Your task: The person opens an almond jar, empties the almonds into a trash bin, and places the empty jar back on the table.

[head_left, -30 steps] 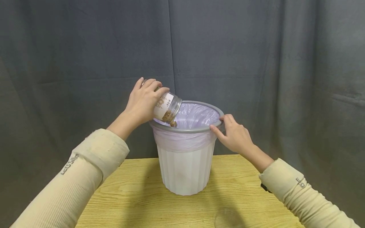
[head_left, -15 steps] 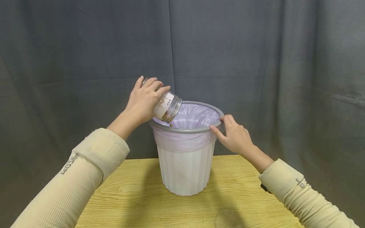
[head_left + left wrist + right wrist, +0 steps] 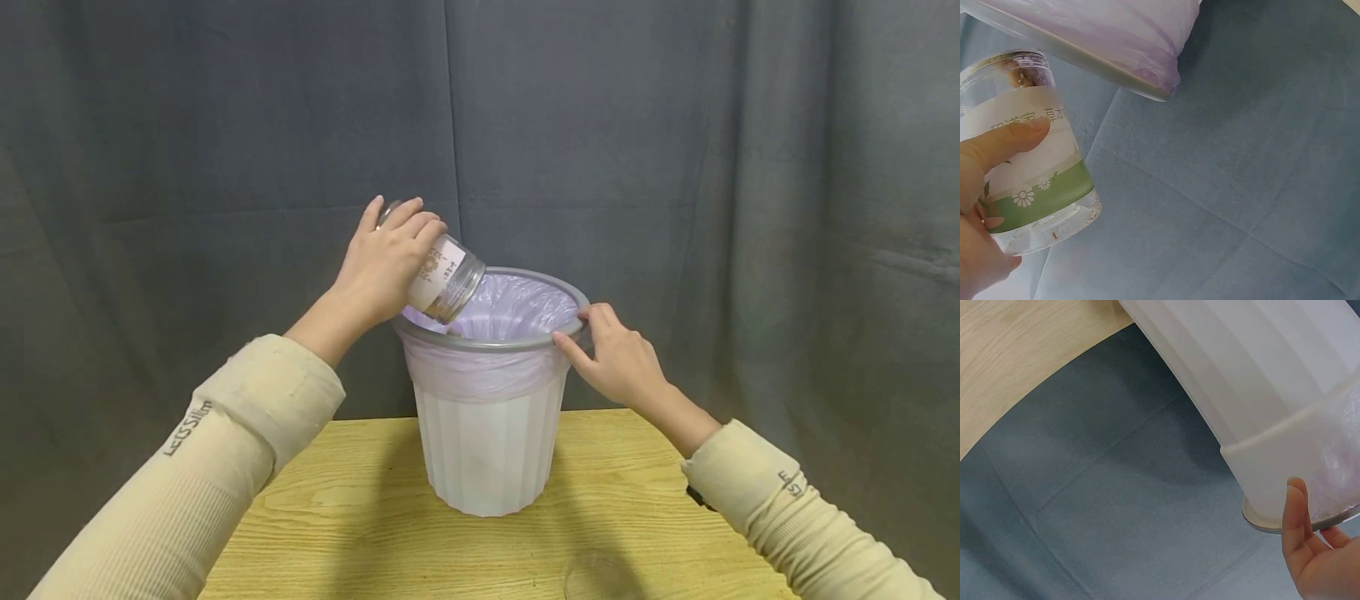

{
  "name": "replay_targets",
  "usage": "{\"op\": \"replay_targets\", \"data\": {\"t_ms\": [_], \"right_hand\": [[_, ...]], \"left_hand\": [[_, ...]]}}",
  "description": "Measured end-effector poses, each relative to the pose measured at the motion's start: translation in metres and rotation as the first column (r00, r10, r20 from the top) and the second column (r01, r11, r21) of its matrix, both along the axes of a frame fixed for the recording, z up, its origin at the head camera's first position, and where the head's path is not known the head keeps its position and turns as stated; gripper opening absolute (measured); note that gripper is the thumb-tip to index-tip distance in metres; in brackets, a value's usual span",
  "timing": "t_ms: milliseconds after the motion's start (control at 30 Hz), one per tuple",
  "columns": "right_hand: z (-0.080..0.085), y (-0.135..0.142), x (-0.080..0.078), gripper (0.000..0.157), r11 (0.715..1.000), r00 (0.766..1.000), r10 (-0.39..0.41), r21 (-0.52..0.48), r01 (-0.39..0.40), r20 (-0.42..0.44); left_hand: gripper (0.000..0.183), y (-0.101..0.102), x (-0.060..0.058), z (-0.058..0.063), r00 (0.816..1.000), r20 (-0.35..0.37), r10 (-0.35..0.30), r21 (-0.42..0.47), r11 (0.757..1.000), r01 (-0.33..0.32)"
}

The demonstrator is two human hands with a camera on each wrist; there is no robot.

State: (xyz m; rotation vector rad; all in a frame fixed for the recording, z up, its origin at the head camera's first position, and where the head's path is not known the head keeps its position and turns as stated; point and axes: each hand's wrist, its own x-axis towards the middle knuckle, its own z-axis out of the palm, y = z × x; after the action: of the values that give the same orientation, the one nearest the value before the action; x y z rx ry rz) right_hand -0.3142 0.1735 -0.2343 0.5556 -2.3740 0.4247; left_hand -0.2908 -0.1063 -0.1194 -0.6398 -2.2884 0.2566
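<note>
My left hand [image 3: 386, 262] grips a clear jar [image 3: 437, 275] with a printed label, tipped mouth-down over the left side of a white trash can [image 3: 487, 450]. In the left wrist view, brown bits [image 3: 1022, 76] show inside near the jar's mouth, and a few specks cling to its base. My thumb lies across the label there. A pale purple bag [image 3: 517, 300] lines the can, folded over outside under the grey rim [image 3: 495, 343]. With thumb and fingers, my right hand [image 3: 618, 354] holds that rim at its right side.
The can stands upright on a wood-grain table [image 3: 322, 508]. A clear round lid [image 3: 602, 577] lies at the table's front. Dark grey cloth [image 3: 600, 142] hangs behind, close past the table's far edge.
A clump of brown bits at the jar's mouth has dropped into the can; fewer bits show there now. The jar has shifted slightly to the right. My right hand stays on the rim.
</note>
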Motion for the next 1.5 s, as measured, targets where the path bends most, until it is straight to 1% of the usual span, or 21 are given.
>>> {"op": "replay_targets", "data": {"t_ms": [233, 467, 767, 900, 1067, 1133, 1333, 1500], "right_hand": [[-0.0003, 0.0002, 0.0002, 0.052, 1.0, 1.0, -0.002, 0.001, 0.002, -0.004], [0.0001, 0.0, 0.0, 0.052, 1.0, 1.0, -0.001, 0.001, 0.001, -0.008], [0.0006, -0.0005, 0.0001, 0.052, 1.0, 1.0, 0.005, -0.003, -0.005, -0.011], [0.0006, -0.0011, -0.0006, 0.051, 1.0, 1.0, 0.008, -0.008, -0.008, -0.013], [0.0002, -0.0014, -0.0018, 0.052, 1.0, 1.0, 0.002, -0.007, -0.002, -0.011], [0.0002, -0.0015, -0.002, 0.052, 1.0, 1.0, 0.002, -0.005, -0.002, -0.01], [-0.0005, -0.0017, -0.002, 0.052, 1.0, 1.0, 0.003, -0.002, -0.003, -0.013], [-0.0003, -0.0017, -0.001, 0.052, 1.0, 1.0, 0.001, 0.0, -0.001, -0.014]], "left_hand": [[0.058, 0.0018, -0.0005, 0.0015, 1.0, -0.014, -0.002, -0.042, 0.999, 0.001], [0.061, 0.0021, -0.0013, 0.0016, 0.999, -0.035, 0.003, -0.088, 0.996, -0.006], [0.064, 0.0015, -0.0044, -0.0006, 0.996, -0.08, -0.049, -0.13, 0.991, 0.039], [0.066, 0.0015, -0.005, -0.0013, 0.994, -0.089, -0.07, -0.147, 0.988, 0.056], [0.065, 0.001, -0.0059, -0.0022, 0.988, -0.116, -0.106, -0.2, 0.976, 0.081], [0.064, 0.0006, -0.0059, -0.0027, 0.985, -0.133, -0.113, -0.224, 0.971, 0.082], [0.066, 0.0, -0.0061, -0.0036, 0.974, -0.185, -0.13, -0.274, 0.959, 0.076], [0.064, 0.0004, -0.0066, -0.0045, 0.968, -0.213, -0.135, -0.315, 0.947, 0.062]]}}
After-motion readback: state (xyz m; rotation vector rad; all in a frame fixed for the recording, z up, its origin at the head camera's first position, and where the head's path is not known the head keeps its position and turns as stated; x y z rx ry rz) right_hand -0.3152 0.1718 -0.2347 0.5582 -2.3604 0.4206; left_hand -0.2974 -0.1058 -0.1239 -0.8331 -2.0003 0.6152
